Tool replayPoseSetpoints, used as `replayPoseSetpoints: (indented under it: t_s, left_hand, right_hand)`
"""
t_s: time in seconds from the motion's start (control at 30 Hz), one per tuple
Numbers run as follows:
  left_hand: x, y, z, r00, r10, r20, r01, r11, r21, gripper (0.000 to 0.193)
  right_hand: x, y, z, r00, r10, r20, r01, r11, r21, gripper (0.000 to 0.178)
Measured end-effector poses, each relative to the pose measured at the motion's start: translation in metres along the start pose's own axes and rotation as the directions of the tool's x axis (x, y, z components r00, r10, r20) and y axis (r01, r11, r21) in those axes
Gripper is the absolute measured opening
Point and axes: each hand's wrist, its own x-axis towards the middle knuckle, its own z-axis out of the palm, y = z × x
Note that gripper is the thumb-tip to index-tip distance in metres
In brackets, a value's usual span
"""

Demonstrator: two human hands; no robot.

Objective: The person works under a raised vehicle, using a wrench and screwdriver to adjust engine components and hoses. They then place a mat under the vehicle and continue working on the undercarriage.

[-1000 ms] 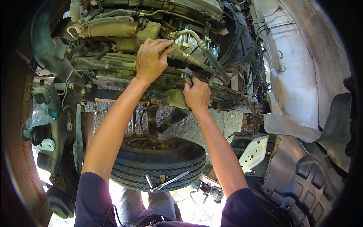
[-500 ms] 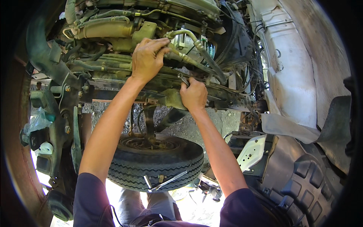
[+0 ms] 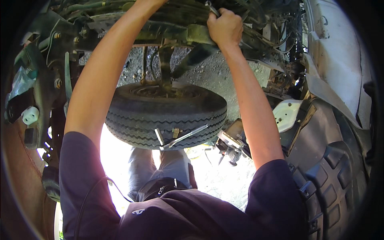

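Observation:
My right hand (image 3: 226, 29) is closed around a metal wrench (image 3: 213, 9), whose round end sticks out above the fist. It is beside the dirty crossbeam (image 3: 199, 34) of the vehicle's frame. My left forearm (image 3: 105, 60) reaches up past the top edge, so the left hand and whatever it touches are out of sight. Below my arms, a wheel with a black tyre (image 3: 164, 120) lies on its side. On the tyre's near edge rest a shiny long-handled tool (image 3: 186, 136), a short metal bar (image 3: 159, 137) and a small brass-coloured fitting (image 3: 176, 132).
A frame bracket with bolts (image 3: 58, 60) stands at left, with a clear plastic bag (image 3: 23, 82) by it. At right are a pale perforated plate (image 3: 287, 114), a black ribbed plastic liner (image 3: 332, 180) and a white body panel (image 3: 336, 44). Hoses and wires cross the top.
The view has tilted down toward my body, so the engine parts and my left hand have left the top of the picture. My right hand still grips the wrench.

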Motion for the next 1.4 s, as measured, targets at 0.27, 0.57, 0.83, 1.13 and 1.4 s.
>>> replayPoseSetpoints:
  t_s: [0.27,0.57,0.83,1.13,1.4]
  left_hand:
    - [-0.001,0.003,0.003,0.986,0.159,-0.058,-0.16,0.987,-0.005,0.015]
    - [-0.001,0.009,0.001,0.966,0.245,-0.08,-0.242,0.969,0.051,0.02]
    - [-0.004,0.008,-0.001,0.984,0.178,0.0,-0.177,0.98,0.092,0.022]
    - [-0.006,0.001,0.005,0.994,0.107,-0.007,-0.104,0.975,0.196,0.016]
    - [-0.005,0.005,0.003,0.999,0.042,-0.019,-0.038,0.985,0.171,0.021]
  right_hand:
    - [-0.002,-0.003,-0.003,1.0,-0.012,-0.007,0.013,0.999,0.035,0.026]
    - [-0.002,-0.004,-0.003,1.0,0.016,0.002,-0.016,0.998,0.054,0.027]
    - [0.001,0.003,0.002,1.0,-0.008,0.026,0.008,1.0,-0.005,0.036]
    - [-0.001,-0.009,-0.012,0.993,0.075,0.087,-0.083,0.993,0.087,0.027]
    - [-0.001,-0.012,-0.017,0.989,0.086,0.119,-0.094,0.993,0.064,0.026]
